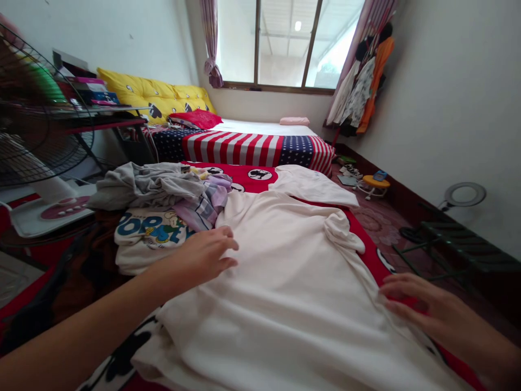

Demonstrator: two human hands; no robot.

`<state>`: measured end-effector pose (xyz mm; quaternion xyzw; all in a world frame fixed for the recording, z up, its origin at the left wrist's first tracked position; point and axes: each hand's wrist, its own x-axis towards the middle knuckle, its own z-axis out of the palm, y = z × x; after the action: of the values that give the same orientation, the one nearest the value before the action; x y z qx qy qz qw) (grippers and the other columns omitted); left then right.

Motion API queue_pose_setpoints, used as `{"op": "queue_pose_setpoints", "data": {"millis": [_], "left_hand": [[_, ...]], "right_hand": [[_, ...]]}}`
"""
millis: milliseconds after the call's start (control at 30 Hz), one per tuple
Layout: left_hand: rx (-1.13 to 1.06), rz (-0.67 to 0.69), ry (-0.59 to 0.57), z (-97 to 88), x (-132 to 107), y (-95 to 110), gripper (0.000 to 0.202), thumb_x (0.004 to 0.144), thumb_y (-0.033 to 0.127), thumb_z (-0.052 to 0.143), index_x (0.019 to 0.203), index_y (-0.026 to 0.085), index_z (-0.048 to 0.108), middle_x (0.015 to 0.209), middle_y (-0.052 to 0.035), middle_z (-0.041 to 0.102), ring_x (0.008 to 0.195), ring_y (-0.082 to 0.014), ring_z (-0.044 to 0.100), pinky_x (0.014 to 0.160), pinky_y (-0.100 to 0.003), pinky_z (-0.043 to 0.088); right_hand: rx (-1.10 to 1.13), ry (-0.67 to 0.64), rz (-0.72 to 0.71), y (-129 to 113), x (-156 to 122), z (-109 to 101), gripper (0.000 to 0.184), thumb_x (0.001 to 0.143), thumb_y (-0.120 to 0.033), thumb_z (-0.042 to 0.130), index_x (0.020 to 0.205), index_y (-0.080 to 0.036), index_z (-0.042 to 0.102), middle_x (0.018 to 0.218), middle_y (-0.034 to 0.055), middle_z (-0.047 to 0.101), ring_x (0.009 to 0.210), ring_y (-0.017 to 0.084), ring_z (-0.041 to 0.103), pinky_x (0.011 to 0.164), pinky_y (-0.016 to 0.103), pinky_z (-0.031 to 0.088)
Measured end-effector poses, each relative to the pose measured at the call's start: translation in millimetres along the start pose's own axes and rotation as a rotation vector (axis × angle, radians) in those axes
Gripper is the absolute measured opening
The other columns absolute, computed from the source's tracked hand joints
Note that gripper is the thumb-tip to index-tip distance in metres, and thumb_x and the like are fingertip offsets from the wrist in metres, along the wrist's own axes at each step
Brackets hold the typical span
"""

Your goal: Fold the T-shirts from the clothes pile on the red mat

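On top of a red cloth [240, 175] lies a big white shirt [277, 271], spread out right in front of the person. It is mostly flat, but soft folds run across its lower part, and the sleeve [342, 228] on the right side is all bunched up. The left hand [214, 252] is over the shirt's left edge, with its fingers bent and spread apart. I can't tell if it touches the shirt. The right hand [423, 298] is at the right edge. Its thumb and fingers are apart too, and red shows between them.

To make the shirt smooth, I think both hands should pull gently out to the sides, the same amount each. Flat palms should push the folds away better than fingertips. The bunched sleeve looks like it needs its own little tug. Pulling too hard on one side could make it crooked.

Close by on the left is a pile: gray clothes [146, 184], a purple checked cloth [209, 201] and a shirt with big letters [148, 231]. Another white top [313, 184] lies just past the shirt. Farther back is a bed with a stripy blanket [236, 147].
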<state>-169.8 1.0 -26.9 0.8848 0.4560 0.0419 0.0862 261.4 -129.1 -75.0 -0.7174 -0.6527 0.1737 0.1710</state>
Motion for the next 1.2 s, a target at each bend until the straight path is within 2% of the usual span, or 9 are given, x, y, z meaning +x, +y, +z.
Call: {"op": "queue_pose_setpoints", "data": {"millis": [133,300,433,533,667,800,967,1067,1200], "left_hand": [[-0.077,0.210,0.003,19.7,60.7,36.7,0.036,0.089,0.031,0.051,0.122,0.022,0.062,0.123,-0.0081,0.062,0.108,-0.0230,0.061,0.095,-0.032,0.046],[-0.022,0.112,0.071,78.7,112.5,38.2,0.057,0.094,0.047,0.041,0.143,0.016,0.041,0.153,-0.0154,0.031,0.141,-0.0285,0.028,0.114,-0.046,0.025],[-0.016,0.106,0.169,103.2,116.5,28.9,0.060,0.096,0.054,0.032,0.146,0.023,0.036,0.157,-0.0106,0.022,0.145,-0.0264,0.017,0.117,-0.050,0.014],[-0.023,0.111,0.170,104.9,114.4,27.0,0.060,0.095,0.056,0.031,0.146,0.023,0.036,0.157,-0.0098,0.021,0.145,-0.0255,0.017,0.117,-0.049,0.015],[-0.034,0.113,0.177,104.0,115.7,27.6,0.061,0.095,0.057,0.030,0.146,0.024,0.036,0.157,-0.0095,0.021,0.146,-0.0256,0.016,0.117,-0.050,0.014],[-0.051,0.111,0.180,106.5,117.2,27.0,0.062,0.094,0.058,0.029,0.146,0.024,0.036,0.157,-0.0108,0.023,0.145,-0.0262,0.017,0.117,-0.051,0.013],[-0.057,0.110,0.191,108.6,117.0,26.3,0.062,0.094,0.058,0.029,0.146,0.024,0.036,0.157,-0.0102,0.023,0.145,-0.0259,0.017,0.117,-0.050,0.013],[-0.058,0.107,0.192,107.6,116.8,26.4,0.062,0.094,0.058,0.029,0.146,0.024,0.036,0.157,-0.0094,0.023,0.145,-0.0254,0.017,0.117,-0.050,0.013],[-0.064,0.110,0.180,105.2,116.0,26.7,0.062,0.094,0.058,0.030,0.145,0.024,0.037,0.157,-0.0103,0.023,0.145,-0.0258,0.017,0.117,-0.050,0.014]], "right_hand": [[0.064,0.160,-0.026,-30.3,50.4,1.7,0.038,0.073,-0.049,0.059,0.098,-0.022,0.069,0.107,0.0095,0.068,0.079,0.024,0.066,0.076,0.036,0.052],[-0.061,0.288,-0.089,-36.4,96.6,28.8,0.057,0.070,-0.037,0.063,0.124,-0.016,0.057,0.118,0.0130,0.063,0.079,0.023,0.065,0.079,0.037,0.050],[-0.083,0.233,-0.094,-27.9,110.2,27.4,0.039,0.075,-0.038,0.057,0.109,-0.020,0.065,0.102,0.0078,0.069,0.086,0.025,0.065,0.076,0.034,0.048],[-0.006,0.300,0.002,-7.9,111.9,3.4,0.031,0.076,-0.045,0.055,0.090,-0.021,0.069,0.083,0.0065,0.071,0.071,0.023,0.064,0.068,0.033,0.047],[-0.068,0.434,0.200,40.5,113.5,-32.2,0.028,0.074,-0.048,0.057,0.085,-0.024,0.068,0.073,0.0093,0.070,0.066,0.028,0.063,0.062,0.038,0.044],[-0.252,0.276,0.279,64.8,122.3,-47.4,0.014,0.064,-0.028,0.059,0.072,-0.025,0.071,0.077,0.0126,0.071,0.070,0.031,0.064,0.060,0.040,0.042],[-0.297,0.395,0.164,17.5,153.9,-37.6,0.030,0.072,-0.024,0.051,0.092,-0.018,0.072,0.100,0.0126,0.071,0.083,0.027,0.064,0.069,0.035,0.044],[-0.270,0.320,0.094,-17.1,180.7,-17.2,0.025,0.075,-0.028,0.053,0.090,-0.020,0.072,0.096,0.0069,0.072,0.088,0.024,0.065,0.076,0.031,0.045],[-0.315,0.255,0.060,-39.6,209.2,8.7,0.035,0.070,-0.036,0.064,0.100,-0.019,0.070,0.099,0.0093,0.072,0.092,0.028,0.064,0.071,0.032,0.045]]}}
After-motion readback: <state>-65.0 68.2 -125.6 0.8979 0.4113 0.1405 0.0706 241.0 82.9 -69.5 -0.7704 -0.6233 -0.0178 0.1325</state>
